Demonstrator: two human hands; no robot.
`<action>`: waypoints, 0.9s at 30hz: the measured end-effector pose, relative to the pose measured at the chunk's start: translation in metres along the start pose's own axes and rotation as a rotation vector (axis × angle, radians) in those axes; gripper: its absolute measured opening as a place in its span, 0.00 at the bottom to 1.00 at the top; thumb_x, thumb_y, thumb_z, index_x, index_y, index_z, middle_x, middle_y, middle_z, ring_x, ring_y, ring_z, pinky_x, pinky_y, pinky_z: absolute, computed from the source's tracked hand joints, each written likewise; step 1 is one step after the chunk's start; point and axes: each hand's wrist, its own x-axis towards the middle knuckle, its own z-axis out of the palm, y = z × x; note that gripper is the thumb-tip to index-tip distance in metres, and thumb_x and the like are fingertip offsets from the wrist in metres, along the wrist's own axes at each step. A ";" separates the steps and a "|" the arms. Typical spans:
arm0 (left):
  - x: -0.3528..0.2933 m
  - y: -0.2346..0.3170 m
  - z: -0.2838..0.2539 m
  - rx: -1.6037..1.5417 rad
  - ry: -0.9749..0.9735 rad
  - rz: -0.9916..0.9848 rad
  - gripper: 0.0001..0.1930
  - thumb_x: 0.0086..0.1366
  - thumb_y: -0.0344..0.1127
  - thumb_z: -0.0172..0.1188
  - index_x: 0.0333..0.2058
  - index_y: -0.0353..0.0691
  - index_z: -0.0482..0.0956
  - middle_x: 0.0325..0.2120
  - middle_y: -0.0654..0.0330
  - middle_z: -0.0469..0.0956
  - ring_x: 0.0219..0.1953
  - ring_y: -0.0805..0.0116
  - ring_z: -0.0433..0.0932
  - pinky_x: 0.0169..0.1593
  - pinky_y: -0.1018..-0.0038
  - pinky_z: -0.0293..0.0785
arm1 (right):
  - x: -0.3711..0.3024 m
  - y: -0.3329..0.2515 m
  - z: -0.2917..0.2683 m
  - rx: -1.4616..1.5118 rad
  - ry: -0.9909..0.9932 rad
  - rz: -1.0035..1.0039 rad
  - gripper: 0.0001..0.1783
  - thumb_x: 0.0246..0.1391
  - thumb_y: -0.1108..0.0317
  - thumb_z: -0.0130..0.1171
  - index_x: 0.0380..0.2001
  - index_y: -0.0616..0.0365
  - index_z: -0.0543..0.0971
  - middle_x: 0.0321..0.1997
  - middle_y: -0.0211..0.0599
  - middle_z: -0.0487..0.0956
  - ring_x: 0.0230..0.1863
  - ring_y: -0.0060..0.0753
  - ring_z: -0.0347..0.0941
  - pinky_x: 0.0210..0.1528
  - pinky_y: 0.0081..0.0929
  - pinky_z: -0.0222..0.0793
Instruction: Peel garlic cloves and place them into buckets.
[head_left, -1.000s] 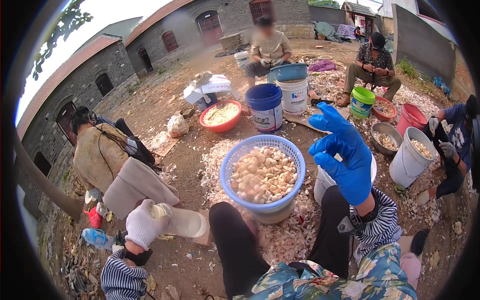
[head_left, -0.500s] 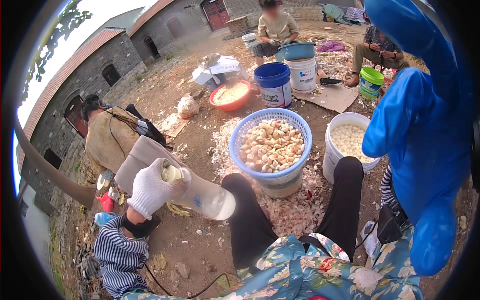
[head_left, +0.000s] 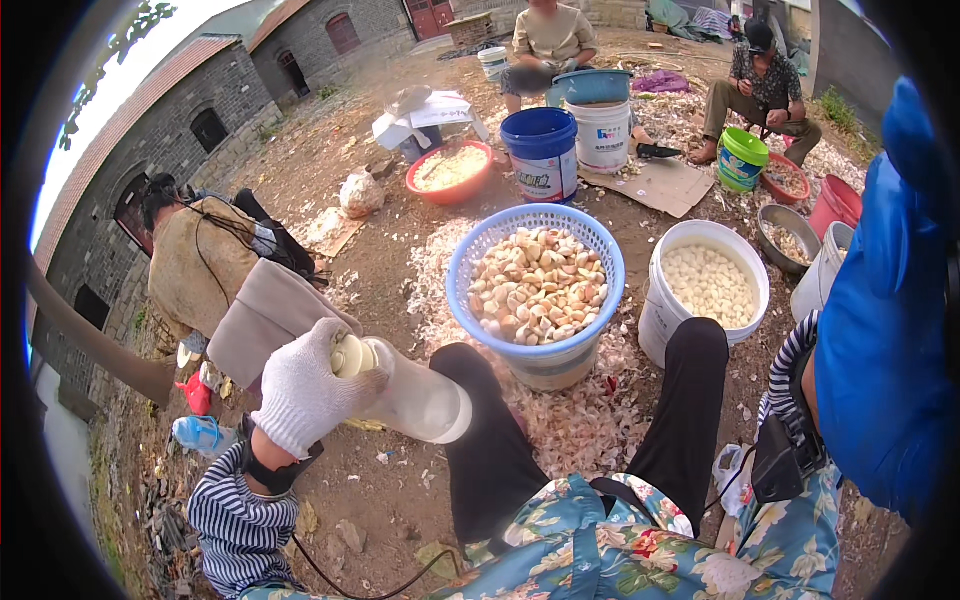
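Observation:
My left hand [head_left: 312, 392], in a white knit glove, grips a clear plastic bottle [head_left: 425, 400] around its pale capped end. The bottle is tilted, its base near my left knee; its contents are hard to make out. At the right edge my right hand [head_left: 885, 330] is raised in a loose blue rubber glove. One finger stretches upward, and the dark rim cuts off part of the glove. I see nothing held in it. Between my knees and beyond stands a blue basket [head_left: 460, 290] of brownish garlic cloves, set on a bucket. Right of it, a white bucket [head_left: 660, 315] holds peeled cloves.
Garlic skins [head_left: 580, 430] litter the ground. Farther off are a red basin [head_left: 450, 193], a blue bucket [head_left: 540, 160], a green bucket [head_left: 741, 160] and a metal bowl [head_left: 787, 240]. A grey padded thing [head_left: 270, 315] stands behind the bottle. Several people sit around.
My right hand has moved right and away from the middle, uncovering the metal bowl and red bucket. My left hand still holds the bottle, nearly in place. The view has shifted slightly.

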 end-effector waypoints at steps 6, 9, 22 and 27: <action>0.001 0.005 -0.009 -0.008 0.037 0.000 0.24 0.44 0.48 0.66 0.35 0.37 0.75 0.25 0.51 0.78 0.30 0.57 0.79 0.35 0.70 0.75 | 0.004 0.003 0.000 -0.005 0.001 -0.008 0.44 0.45 0.52 0.61 0.58 0.68 0.57 0.59 0.47 0.63 0.36 0.20 0.72 0.34 0.14 0.66; 0.000 0.009 -0.009 0.013 -0.033 -0.071 0.24 0.42 0.49 0.67 0.35 0.38 0.76 0.24 0.52 0.78 0.29 0.57 0.79 0.36 0.70 0.75 | 0.000 0.007 -0.005 -0.010 -0.009 -0.003 0.44 0.45 0.52 0.61 0.58 0.68 0.57 0.59 0.47 0.63 0.36 0.20 0.72 0.34 0.14 0.65; 0.010 0.000 -0.002 -0.117 0.045 -0.080 0.25 0.47 0.46 0.64 0.39 0.36 0.73 0.25 0.51 0.77 0.29 0.59 0.79 0.36 0.71 0.73 | 0.003 0.046 0.002 0.198 0.002 0.038 0.44 0.46 0.51 0.60 0.58 0.68 0.57 0.58 0.47 0.64 0.36 0.21 0.72 0.34 0.14 0.64; 0.022 -0.005 0.006 -0.148 0.019 0.043 0.27 0.45 0.49 0.65 0.40 0.35 0.73 0.26 0.51 0.77 0.30 0.57 0.78 0.36 0.69 0.73 | -0.048 0.051 0.012 0.431 -0.017 0.295 0.44 0.46 0.50 0.60 0.58 0.69 0.57 0.58 0.47 0.64 0.36 0.21 0.72 0.35 0.14 0.64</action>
